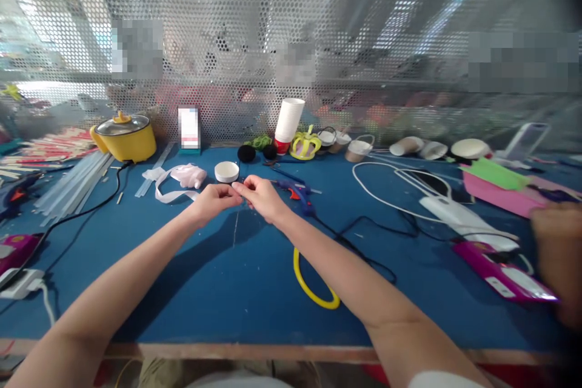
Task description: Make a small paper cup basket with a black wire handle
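Observation:
My left hand point(215, 202) and my right hand point(264, 196) meet over the middle of the blue table, fingertips pinched together. What they pinch is too small to make out. Just behind my fingers is a small round white tub point(226, 171) with a dark lower edge. White ribbon point(188, 176) lies bunched to the left of my left hand. Close to my right wrist rests a blue glue gun point(297, 192) with an orange trigger. A yellow ring point(313, 292) lies partly hidden under my right forearm.
A yellow electric pot point(127, 140) stands back left beside clear glue sticks point(75, 185). Stacked paper cups point(290, 121) lean near the mesh panel. At right are a white power strip point(464, 218), a pink tray point(498, 194) and another person's blurred hand point(559, 242). Cables cross the table.

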{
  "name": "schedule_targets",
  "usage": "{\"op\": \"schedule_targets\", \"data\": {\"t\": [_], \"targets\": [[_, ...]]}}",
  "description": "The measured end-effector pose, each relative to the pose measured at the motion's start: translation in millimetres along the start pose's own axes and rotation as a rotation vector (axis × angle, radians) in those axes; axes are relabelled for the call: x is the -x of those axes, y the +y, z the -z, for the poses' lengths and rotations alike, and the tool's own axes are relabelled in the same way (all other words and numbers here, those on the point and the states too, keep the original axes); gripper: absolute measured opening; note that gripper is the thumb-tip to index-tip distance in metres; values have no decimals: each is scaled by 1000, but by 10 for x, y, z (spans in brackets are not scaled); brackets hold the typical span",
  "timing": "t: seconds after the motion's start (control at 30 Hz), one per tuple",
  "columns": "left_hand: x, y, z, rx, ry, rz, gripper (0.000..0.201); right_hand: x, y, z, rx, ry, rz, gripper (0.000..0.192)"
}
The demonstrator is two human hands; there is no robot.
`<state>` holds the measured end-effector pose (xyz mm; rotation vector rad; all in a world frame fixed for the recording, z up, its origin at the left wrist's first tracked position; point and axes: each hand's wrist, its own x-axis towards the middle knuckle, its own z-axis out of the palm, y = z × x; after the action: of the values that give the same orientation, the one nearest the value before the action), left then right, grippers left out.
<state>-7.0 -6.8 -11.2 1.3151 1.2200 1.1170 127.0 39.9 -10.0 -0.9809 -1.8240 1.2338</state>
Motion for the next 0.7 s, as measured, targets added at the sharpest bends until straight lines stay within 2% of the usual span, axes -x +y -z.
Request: {"op": "schedule_targets", "data": {"t": [0.07,0.2,0.27,0.57,0.7], "targets": [[-5,-22,14,60,-31,36,21,-8,-21,12,-27,-65,-8,37],[-21,-76,21,255,-114,127,22,-19,10,102,-222,-289,-63,36],[-30,-110,17,310,-157,159,23,-18,65,145,-296,-344,-96,35],[-54,-117,92,255,-207,148,22,-34,160,124,-255,-269,-66,30],[-71,-94,135,41,-212,99,19,-49,186,124,-213,-261,-57,29]]}}
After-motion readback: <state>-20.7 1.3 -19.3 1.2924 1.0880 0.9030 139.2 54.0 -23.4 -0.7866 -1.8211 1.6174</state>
